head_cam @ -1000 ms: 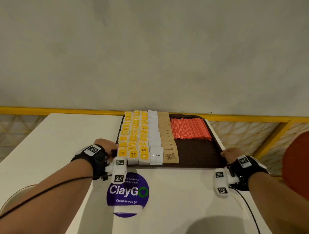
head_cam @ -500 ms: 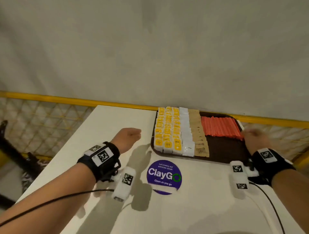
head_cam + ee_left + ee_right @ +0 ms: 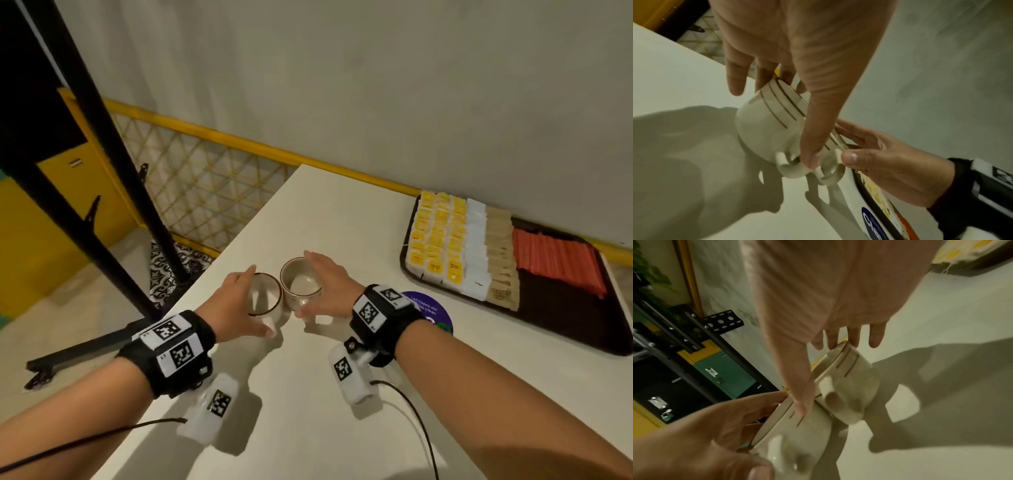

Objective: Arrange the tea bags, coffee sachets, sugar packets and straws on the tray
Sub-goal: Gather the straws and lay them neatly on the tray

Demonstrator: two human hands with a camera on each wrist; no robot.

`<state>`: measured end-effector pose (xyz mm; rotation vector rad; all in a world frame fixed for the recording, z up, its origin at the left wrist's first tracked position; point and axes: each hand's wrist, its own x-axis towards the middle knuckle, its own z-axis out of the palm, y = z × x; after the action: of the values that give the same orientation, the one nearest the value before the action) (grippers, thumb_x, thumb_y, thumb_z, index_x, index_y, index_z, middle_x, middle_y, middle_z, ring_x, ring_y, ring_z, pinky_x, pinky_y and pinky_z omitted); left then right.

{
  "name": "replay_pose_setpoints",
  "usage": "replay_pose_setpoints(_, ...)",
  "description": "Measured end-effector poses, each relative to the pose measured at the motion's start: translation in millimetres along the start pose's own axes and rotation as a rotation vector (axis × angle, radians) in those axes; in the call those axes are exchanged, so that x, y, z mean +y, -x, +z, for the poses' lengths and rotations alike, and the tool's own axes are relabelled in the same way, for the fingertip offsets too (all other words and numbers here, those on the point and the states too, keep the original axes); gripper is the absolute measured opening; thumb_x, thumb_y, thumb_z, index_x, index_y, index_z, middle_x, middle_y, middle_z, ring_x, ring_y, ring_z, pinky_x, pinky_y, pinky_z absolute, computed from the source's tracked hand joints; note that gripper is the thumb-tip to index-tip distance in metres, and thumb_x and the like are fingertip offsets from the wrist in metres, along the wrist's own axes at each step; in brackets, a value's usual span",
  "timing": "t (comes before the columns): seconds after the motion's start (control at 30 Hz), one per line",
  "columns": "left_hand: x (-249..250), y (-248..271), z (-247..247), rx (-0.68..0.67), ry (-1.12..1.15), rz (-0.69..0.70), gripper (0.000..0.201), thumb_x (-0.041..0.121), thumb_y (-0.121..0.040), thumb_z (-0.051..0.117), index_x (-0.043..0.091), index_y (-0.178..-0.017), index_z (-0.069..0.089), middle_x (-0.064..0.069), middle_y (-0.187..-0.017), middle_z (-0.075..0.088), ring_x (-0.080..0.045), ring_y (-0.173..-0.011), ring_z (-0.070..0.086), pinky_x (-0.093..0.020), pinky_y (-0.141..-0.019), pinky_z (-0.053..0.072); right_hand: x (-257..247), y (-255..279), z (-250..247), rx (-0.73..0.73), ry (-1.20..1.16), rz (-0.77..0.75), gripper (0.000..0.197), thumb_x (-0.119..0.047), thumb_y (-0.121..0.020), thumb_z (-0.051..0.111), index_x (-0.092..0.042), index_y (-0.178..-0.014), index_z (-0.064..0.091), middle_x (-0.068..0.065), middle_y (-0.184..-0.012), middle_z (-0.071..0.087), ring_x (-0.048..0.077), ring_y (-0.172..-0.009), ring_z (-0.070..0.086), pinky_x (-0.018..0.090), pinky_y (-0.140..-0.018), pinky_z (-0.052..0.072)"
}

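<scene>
The dark tray (image 3: 565, 329) lies at the right of the table. It holds rows of yellow tea bags (image 3: 435, 236), white coffee sachets (image 3: 476, 246), brown sugar packets (image 3: 500, 253) and a block of orange straws (image 3: 555, 260). Left of the tray stand two cream cups side by side. My left hand (image 3: 233, 301) spans the left cup (image 3: 265, 298), its straight fingers at the far rim and its thumb by the handle (image 3: 791, 170). My right hand (image 3: 329, 287) spans the right cup (image 3: 303, 284) the same way, with its thumb (image 3: 799, 402) down between the cups.
A purple ClayGo sticker (image 3: 431, 308) sits on the white table (image 3: 342, 222) between the cups and the tray. The table's left edge runs just beyond the cups. Past it stand a black metal frame (image 3: 102, 137) and a yellow mesh railing (image 3: 205, 185).
Both hands have left the tray's sides and moved left onto the two cups. The head view has swung left, so the tray now sits at the right.
</scene>
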<state>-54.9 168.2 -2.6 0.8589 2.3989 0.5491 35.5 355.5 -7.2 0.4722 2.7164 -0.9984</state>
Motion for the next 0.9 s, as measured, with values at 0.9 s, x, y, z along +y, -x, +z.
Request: replay_pose_setpoints(0.9,71.4,-23.7,90.6,0.452,0.909,-0.205,0.059,0.015,-0.073,0.079,0.010,-0.121,0.044,-0.006,-0.113,0.045,-0.020,-0.095,0.052,-0.033,-0.084,0.048,86.0,83.1,26.2,0.760,-0.562,0.418,0.077,-0.036,-0.055,0.085,-0.025,-0.120,0.045,0.004,-0.126,0.049,0.023,-0.113,0.053,0.037,-0.096,0.048)
